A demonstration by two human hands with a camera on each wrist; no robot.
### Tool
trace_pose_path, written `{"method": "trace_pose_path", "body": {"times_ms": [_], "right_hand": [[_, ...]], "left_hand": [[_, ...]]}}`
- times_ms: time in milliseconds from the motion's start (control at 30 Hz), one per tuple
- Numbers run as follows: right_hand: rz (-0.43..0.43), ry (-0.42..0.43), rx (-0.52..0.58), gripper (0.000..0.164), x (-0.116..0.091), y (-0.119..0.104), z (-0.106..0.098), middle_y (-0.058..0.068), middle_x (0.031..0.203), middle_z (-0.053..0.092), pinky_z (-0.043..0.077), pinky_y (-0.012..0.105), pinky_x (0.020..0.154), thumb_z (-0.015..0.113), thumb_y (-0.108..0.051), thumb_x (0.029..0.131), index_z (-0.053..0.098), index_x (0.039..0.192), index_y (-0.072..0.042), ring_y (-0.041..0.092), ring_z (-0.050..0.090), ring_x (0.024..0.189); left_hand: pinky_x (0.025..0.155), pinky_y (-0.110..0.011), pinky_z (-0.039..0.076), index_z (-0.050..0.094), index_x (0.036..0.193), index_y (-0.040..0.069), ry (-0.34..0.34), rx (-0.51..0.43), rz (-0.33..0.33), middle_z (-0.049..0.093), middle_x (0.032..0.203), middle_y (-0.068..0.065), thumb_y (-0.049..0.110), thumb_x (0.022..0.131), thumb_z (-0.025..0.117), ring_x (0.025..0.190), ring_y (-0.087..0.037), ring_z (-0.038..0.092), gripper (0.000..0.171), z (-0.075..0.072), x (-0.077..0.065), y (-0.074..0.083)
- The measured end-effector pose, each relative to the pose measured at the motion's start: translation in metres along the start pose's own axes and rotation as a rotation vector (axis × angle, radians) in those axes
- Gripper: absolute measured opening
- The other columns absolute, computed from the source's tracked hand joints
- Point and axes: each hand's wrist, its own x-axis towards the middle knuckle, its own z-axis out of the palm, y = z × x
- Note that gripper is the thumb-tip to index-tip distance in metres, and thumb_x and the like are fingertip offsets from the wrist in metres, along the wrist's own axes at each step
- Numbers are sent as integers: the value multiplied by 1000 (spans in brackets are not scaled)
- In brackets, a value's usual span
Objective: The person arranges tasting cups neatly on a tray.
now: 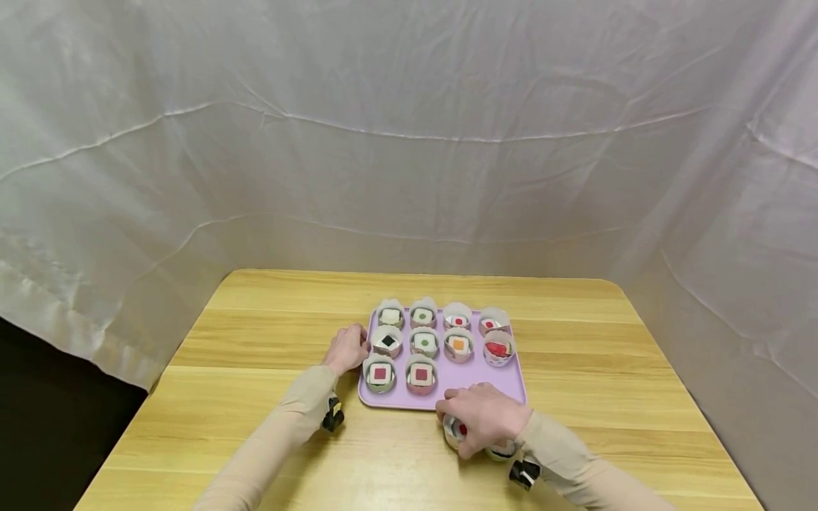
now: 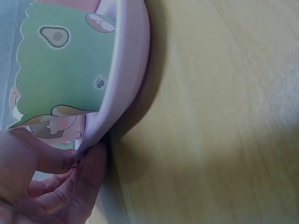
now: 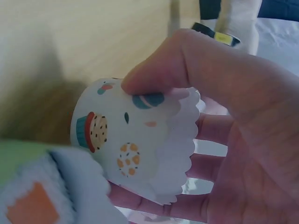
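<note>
At the tray's left side, my left hand point(image 1: 347, 348) pinches the rim of a lilac tray point(image 1: 492, 387) between thumb and fingers. The left wrist view shows this rim point(image 2: 135, 51) beside a green scalloped paper cup point(image 2: 65, 70). My right hand point(image 1: 488, 419) grips a white paper baking cup point(image 3: 133, 135) with printed cupcakes, thumb on one side and fingers on the other. In the head view it is at the tray's front edge, a red piece showing inside; whether it touches the table I cannot tell. Partly under that hand is another cup point(image 1: 501, 451), green outside, with an orange-centred piece.
Paper cups holding small toy sushi pieces stand in rows on the tray, among them an orange-centred one point(image 1: 458, 345), a black-centred one point(image 1: 386, 342) and a red-topped one point(image 1: 498, 349). Under the tray is a wooden table point(image 1: 255, 355); pale curtains point(image 1: 409, 142) hang around it.
</note>
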Motion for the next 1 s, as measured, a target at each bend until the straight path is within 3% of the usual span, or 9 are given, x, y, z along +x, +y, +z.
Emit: {"method": "trace_pose_path", "body": {"times_ms": [400, 600, 767, 867, 1000], "right_hand": [[11, 73, 37, 46, -5, 15, -26, -3, 99, 62, 45, 24, 61, 85, -24, 65, 63, 104, -18, 8, 52, 72], [56, 84, 42, 53, -6, 20, -40, 8, 125, 66, 48, 30, 62, 83, -23, 67, 63, 115, -16, 12, 57, 79], [43, 116, -22, 66, -3, 26, -50, 16, 138, 62, 57, 45, 79, 81, -27, 73, 60, 133, -11, 22, 68, 99], [32, 142, -60, 64, 0, 28, -55, 13, 130, 65, 55, 48, 80, 81, -30, 73, 61, 131, -11, 20, 67, 95], [43, 166, -60, 48, 5, 31, -57, 3, 110, 66, 51, 39, 67, 81, -29, 71, 64, 114, -17, 14, 57, 79]], "left_hand": [[78, -40, 55, 63, 100, 1, -8, 6, -5, 69, 95, -17, 5, 90, 63, 84, -27, 63, 10, 1, 2, -1], [78, -41, 55, 63, 99, 2, -4, 9, -1, 69, 94, -17, 4, 89, 64, 85, -27, 63, 10, 1, 1, -2], [79, -41, 55, 64, 100, 1, -6, 5, -5, 69, 94, -17, 4, 89, 64, 85, -28, 64, 11, 1, 1, -2], [79, -40, 55, 63, 100, 2, -9, 0, -10, 69, 94, -17, 4, 90, 64, 85, -27, 64, 11, 1, 1, -2], [78, -40, 55, 63, 99, 2, -3, 3, -2, 68, 93, -17, 4, 90, 64, 84, -28, 63, 10, 1, 1, -2]]}}
